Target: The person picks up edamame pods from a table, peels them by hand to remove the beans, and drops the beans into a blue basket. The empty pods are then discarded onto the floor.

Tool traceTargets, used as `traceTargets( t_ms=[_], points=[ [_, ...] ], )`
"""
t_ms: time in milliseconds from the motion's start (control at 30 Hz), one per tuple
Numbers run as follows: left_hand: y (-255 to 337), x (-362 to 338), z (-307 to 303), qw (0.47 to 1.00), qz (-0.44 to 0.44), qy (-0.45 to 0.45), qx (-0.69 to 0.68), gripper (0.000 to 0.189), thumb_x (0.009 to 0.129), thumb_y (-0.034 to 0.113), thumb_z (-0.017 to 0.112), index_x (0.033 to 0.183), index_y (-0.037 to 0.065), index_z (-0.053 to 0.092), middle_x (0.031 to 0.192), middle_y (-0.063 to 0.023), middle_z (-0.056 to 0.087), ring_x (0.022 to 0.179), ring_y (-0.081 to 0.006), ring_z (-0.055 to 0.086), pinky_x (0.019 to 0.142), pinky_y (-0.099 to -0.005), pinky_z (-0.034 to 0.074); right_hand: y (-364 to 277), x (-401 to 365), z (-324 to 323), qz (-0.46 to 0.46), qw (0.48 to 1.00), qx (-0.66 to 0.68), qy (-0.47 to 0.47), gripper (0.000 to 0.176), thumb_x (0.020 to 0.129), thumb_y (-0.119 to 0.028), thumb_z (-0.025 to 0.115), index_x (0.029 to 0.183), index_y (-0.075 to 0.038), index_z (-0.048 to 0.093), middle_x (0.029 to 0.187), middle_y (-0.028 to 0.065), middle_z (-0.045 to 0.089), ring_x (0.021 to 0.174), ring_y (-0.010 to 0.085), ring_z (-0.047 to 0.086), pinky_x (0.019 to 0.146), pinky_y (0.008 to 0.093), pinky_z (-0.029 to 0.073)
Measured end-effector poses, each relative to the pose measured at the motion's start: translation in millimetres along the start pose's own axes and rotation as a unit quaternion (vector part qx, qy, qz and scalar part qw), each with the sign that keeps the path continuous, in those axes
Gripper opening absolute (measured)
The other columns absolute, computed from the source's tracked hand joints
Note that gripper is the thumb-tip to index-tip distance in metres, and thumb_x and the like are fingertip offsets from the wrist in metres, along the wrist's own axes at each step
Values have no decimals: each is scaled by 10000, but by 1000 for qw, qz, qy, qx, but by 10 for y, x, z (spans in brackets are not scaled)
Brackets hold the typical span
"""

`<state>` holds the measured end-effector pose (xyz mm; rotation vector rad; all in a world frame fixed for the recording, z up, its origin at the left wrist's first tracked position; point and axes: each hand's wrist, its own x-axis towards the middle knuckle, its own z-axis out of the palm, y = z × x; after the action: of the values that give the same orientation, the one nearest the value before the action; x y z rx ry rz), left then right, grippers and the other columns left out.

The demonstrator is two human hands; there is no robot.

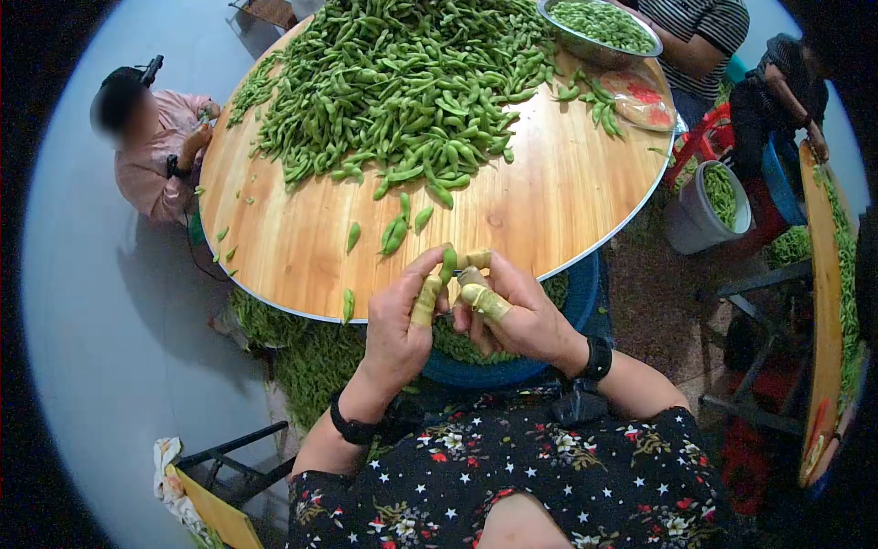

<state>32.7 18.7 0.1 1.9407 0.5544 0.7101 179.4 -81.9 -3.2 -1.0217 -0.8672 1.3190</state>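
Note:
Between the thumb and index finger of my left hand [402, 306] is a green pod [448, 265], held upright at the table's near edge. Close beside it, my right hand [521, 311] has its fingers curled together, with tape wrapped on thumb and index finger; what they hold, if anything, is hidden. Tape also covers my left thumb. A few loose pods [394, 236] lie on the round wooden table [549, 201] just beyond my hands, and a large heap of pods [393, 91] covers its far part.
Below my hands stands a blue tub [585, 302] with green contents. A metal bowl of beans [599, 27] is at the table's far right. One person sits at the left, others at the right near a white bucket [700, 220]. Pods and greens lie under the table.

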Motion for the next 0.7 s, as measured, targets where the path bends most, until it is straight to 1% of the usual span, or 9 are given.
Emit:
traceTargets(
  t_ms=[233, 300, 400, 467, 500, 533, 600, 667, 700],
  points=[
    [99, 5, -14, 999, -30, -18, 26, 374, 917, 15, 501, 1290, 18, 530, 763, -76, 620, 591, -139, 552, 576, -288, 472, 12, -20, -14, -3, 1000, -2, 4, 256, 982, -217, 440, 1157, -31, 427, 748, 36, 575, 478, 95, 500, 428, 230, 403],
    [119, 25, -5, 950, 236, 29, 200, 431, 875, -28, 523, 1304, 19, 523, 756, -111, 632, 572, -199, 579, 562, -323, 477, -20, -72, -9, -8, 1000, -12, 1, 254, 982, -222, 443, 1152, -34, 432, 750, 31, 574, 474, 90, 488, 425, 229, 395],
    [263, -110, -38, 950, 229, -5, 213, 499, 826, -70, 545, 1316, 20, 516, 756, -155, 626, 597, -253, 604, 564, -343, 484, -129, -185, 47, -25, 999, 20, -34, 233, 980, -237, 462, 1143, -71, 446, 720, 19, 568, 455, 75, 462, 399, 217, 361],
    [114, -148, 47, 978, 172, -1, 122, 431, 884, -10, 535, 1314, 27, 522, 709, -94, 603, 569, -184, 570, 523, -299, 447, -91, -160, 5, 89, 983, 157, -36, 208, 979, -237, 475, 1144, -113, 456, 683, 14, 565, 422, 65, 439, 363, 201, 322],
    [33, -163, 77, 998, 24, -18, -56, 401, 919, 40, 522, 1320, 34, 517, 703, -57, 584, 562, -139, 531, 510, -264, 418, -58, -131, -13, 115, 975, 190, -25, 193, 983, -221, 468, 1159, -141, 458, 658, 19, 568, 388, 66, 428, 332, 192, 306],
    [-21, -191, 102, 963, -130, -35, -232, 375, 954, 91, 510, 1325, 40, 512, 698, -19, 566, 555, -93, 492, 497, -228, 390, 1, -125, -47, 117, 974, 191, -22, 193, 983, -221, 468, 1159, -141, 458, 658, 19, 568, 388, 66, 428, 332, 192, 306],
    [-70, -196, 112, 921, -181, -53, -342, 374, 965, 137, 507, 1329, 54, 508, 698, -5, 553, 555, -71, 461, 495, -211, 371, 84, -108, -119, 144, 942, 299, -56, 191, 989, -210, 450, 1165, -137, 458, 659, 31, 575, 374, 76, 434, 323, 196, 324],
    [-94, -207, 122, 793, -270, -82, -540, 380, 988, 231, 503, 1337, 81, 501, 697, 23, 528, 555, -26, 398, 492, -177, 335, 100, -117, -149, 154, 935, 316, -55, 187, 991, -209, 444, 1162, -135, 457, 655, 36, 574, 370, 83, 438, 322, 200, 339],
    [-86, -208, 126, 793, -270, -83, -540, 380, 988, 231, 503, 1337, 81, 501, 697, 23, 528, 555, -26, 398, 492, -177, 335, 112, -124, -164, 155, 936, 312, -54, 189, 993, -217, 440, 1164, -135, 454, 662, 37, 575, 379, 84, 446, 327, 202, 344]
  ],
)
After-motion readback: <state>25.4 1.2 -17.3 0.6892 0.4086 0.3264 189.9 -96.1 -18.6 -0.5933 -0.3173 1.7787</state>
